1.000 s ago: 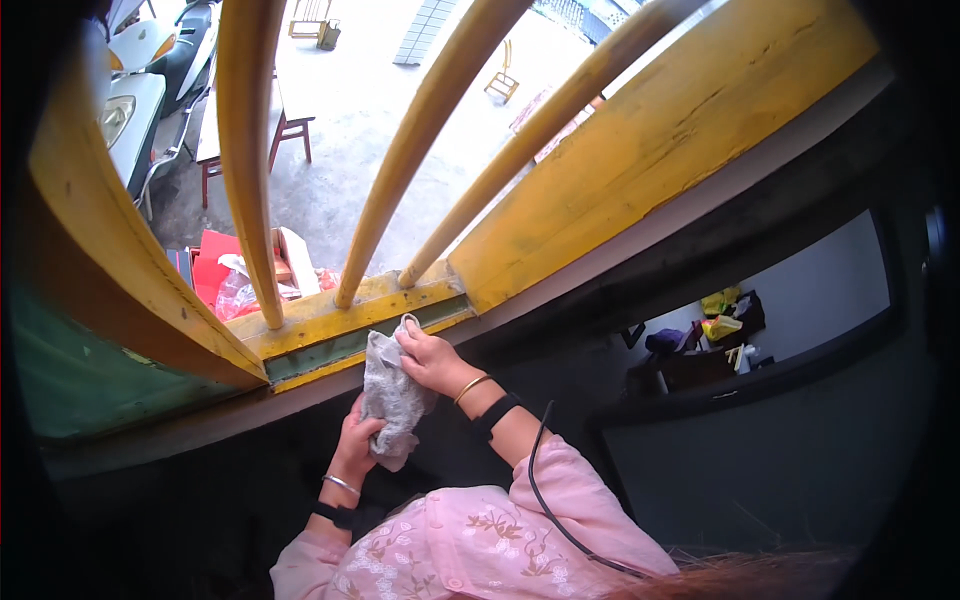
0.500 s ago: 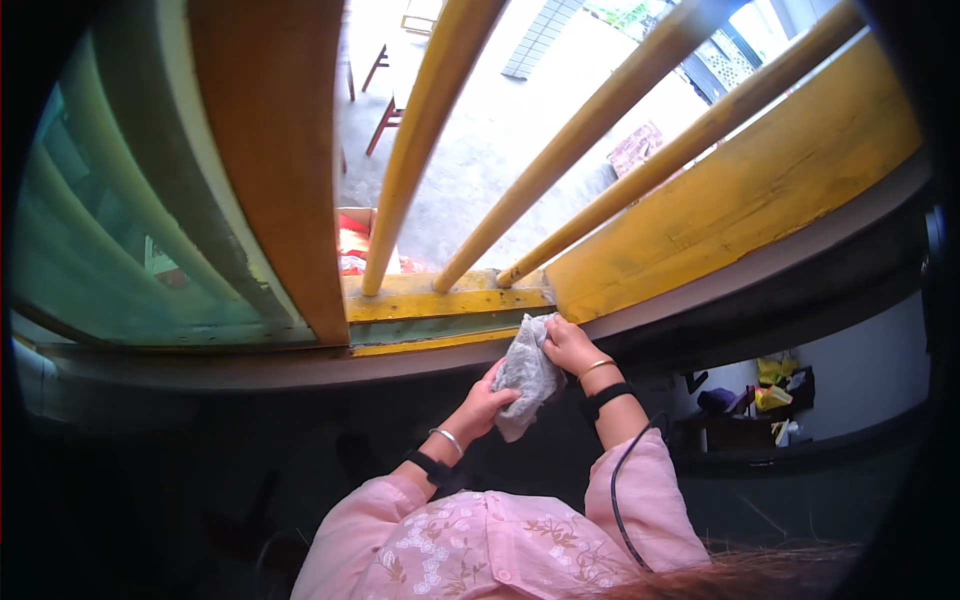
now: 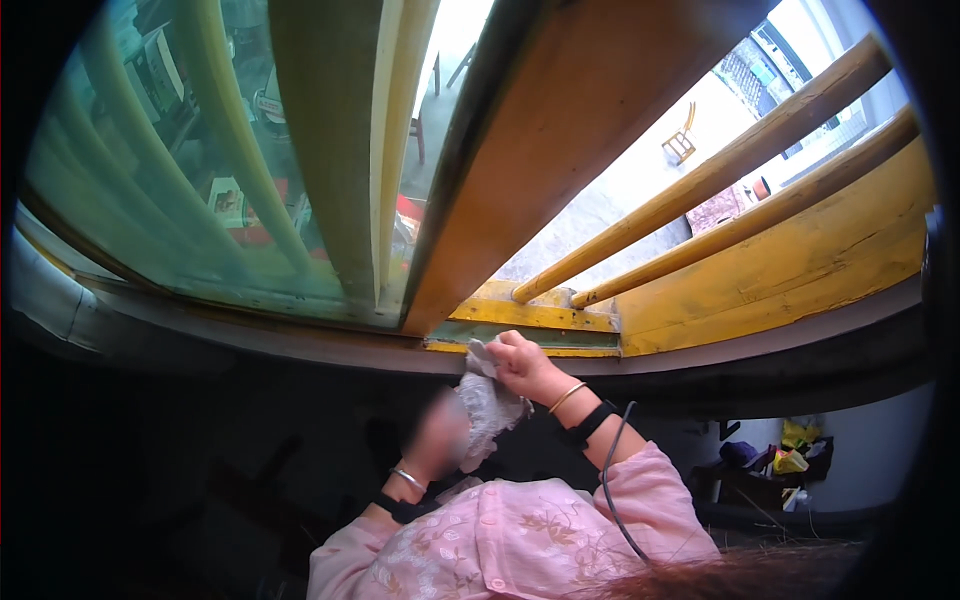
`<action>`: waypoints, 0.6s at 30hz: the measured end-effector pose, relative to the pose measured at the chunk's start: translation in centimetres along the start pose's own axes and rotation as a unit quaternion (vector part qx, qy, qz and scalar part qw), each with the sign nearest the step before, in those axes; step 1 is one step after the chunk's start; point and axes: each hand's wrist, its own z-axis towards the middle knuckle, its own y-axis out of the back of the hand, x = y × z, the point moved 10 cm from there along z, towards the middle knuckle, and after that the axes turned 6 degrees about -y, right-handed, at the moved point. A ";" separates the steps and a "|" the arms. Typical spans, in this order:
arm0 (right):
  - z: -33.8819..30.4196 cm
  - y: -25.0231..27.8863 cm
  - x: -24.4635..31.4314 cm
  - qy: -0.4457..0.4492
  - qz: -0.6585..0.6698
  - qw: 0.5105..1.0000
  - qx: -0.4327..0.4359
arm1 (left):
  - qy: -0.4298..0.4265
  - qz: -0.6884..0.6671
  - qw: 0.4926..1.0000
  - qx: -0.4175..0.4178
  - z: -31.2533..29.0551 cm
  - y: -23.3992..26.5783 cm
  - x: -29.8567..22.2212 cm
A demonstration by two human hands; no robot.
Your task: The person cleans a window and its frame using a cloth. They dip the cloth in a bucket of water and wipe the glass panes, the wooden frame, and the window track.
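A crumpled grey-white cloth [image 3: 490, 405] hangs between my two hands just in front of the window sill. My right hand [image 3: 528, 368] has its fingers closed on the cloth's upper end, close to the yellow lower edge of the window track [image 3: 540, 349]. Against the cloth's left side is my left hand [image 3: 438, 437]; its fingers are blurred, so their grip does not show. Above my hands, a brown wooden window post [image 3: 570, 130] slants down to the track. Bracelets and black bands circle both wrists.
Yellow bars [image 3: 700, 185] and a yellow board [image 3: 790, 250] stand on the right. Greenish glass [image 3: 150, 220] fills the left side. Beyond the bars, a small chair [image 3: 679, 147] stands outside. A black cable [image 3: 612, 480] runs along my right arm; bags [image 3: 790, 460] lie at lower right.
My view has shifted, with the post now farther right and fewer bars showing. Both hands and the cloth appear farther left in the picture. My left hand has become blurred.
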 end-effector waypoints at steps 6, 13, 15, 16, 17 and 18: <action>-0.1 -0.6 -0.7 0.006 0.131 0.990 -0.060 | -0.026 0.027 0.999 -0.013 -1.5 2.3 -1.2; 2.5 -0.6 4.2 0.080 0.078 0.994 -0.017 | -0.051 0.071 0.995 -0.038 -2.3 4.7 0.3; 2.5 -0.1 3.8 0.074 0.086 0.993 -0.031 | -0.038 0.048 0.997 -0.055 -2.7 3.6 -0.3; 2.1 0.4 4.0 0.093 0.086 0.991 -0.047 | -0.040 0.056 0.996 -0.053 -2.7 3.5 -0.4; 1.3 0.9 4.2 0.111 0.087 0.988 -0.063 | -0.041 0.064 0.996 -0.052 -2.8 3.5 -0.4; 0.5 0.8 4.3 0.115 0.089 0.988 -0.046 | -0.054 0.062 0.995 -0.060 -3.0 4.0 0.1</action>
